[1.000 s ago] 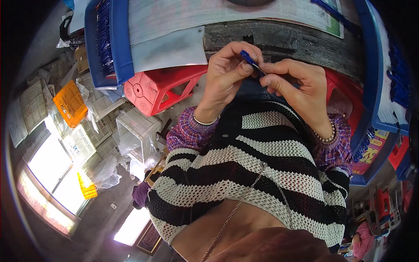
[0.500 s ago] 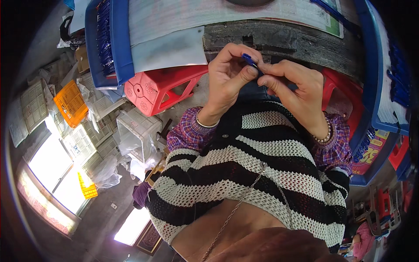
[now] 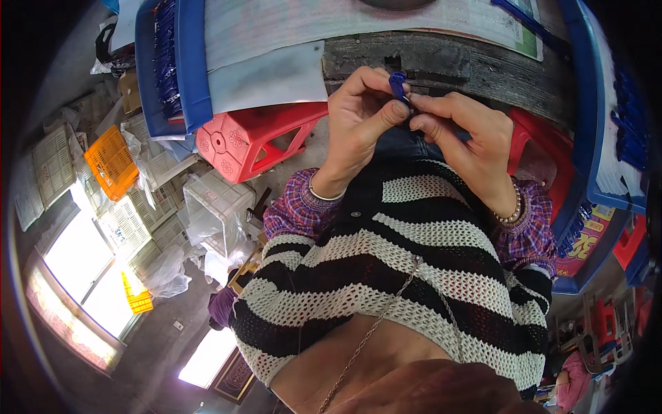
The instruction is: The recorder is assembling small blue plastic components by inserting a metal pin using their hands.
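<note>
A small dark blue plastic piece (image 3: 398,84) stands up between the thumb and fingers of my left hand (image 3: 364,114). Close by on its right, my right hand (image 3: 472,134) is closed, thumb and forefinger pinched together at the lower end of the piece. The fingers hide that end, and I cannot make out whether the right hand grips the piece itself or some tiny part. Both hands are held just off the near edge of the dark, worn wooden bench (image 3: 441,62), above my lap.
Blue trays with dark blue pieces flank me, one at the left (image 3: 193,69) and one at the right (image 3: 593,138). A red stool (image 3: 231,148) stands under the bench's left side. White sheeting (image 3: 276,34) covers the bench top. Stacked crates (image 3: 131,214) and an orange basket (image 3: 112,164) lie farther left.
The blue piece has turned more upright in my left fingers, showing more of its upper end. My right fingers have shifted very slightly; the arms are nearly unmoved.
</note>
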`<state>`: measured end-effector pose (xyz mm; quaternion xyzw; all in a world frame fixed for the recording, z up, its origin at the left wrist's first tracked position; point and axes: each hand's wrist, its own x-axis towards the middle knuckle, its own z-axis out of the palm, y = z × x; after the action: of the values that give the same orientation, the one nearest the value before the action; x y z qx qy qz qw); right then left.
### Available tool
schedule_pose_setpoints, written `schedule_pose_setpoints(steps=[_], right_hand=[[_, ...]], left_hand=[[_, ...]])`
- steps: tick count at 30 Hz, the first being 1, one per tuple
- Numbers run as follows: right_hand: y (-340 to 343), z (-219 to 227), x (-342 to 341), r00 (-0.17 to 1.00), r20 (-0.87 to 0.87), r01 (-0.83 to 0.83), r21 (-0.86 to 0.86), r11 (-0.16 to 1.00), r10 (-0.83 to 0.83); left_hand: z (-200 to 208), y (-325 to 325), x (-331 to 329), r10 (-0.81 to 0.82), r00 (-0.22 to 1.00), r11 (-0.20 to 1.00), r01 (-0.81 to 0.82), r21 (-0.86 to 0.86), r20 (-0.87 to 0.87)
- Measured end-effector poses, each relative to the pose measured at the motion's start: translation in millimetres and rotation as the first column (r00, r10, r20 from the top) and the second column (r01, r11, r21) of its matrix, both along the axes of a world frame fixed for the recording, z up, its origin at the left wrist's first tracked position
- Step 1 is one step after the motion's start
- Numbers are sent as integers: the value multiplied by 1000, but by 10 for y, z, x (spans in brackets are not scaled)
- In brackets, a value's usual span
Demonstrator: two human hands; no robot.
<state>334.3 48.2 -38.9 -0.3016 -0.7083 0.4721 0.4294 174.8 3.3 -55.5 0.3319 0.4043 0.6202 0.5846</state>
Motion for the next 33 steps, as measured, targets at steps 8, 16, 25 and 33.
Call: schedule_pose_setpoints(steps=[8,16,25,33], right_hand=[[-6,9,14,1000,-6,-30,-105,994,29],[-10,-9,12,1000,-15,-21,-97,995,19],[10,15,17,999,40,18,1,1000,-18],[-3,24,26,991,117,58,50,997,-64]], left_hand=[[-26,-7,-25,-21,1000,1000,21,-9,-9],[-33,-10,-22,-20,1000,1000,20,-13,6],[-13,-30,-30,-23,1000,999,22,-48,-13],[-5,-25,-25,-39,998,996,35,-84,-44]])
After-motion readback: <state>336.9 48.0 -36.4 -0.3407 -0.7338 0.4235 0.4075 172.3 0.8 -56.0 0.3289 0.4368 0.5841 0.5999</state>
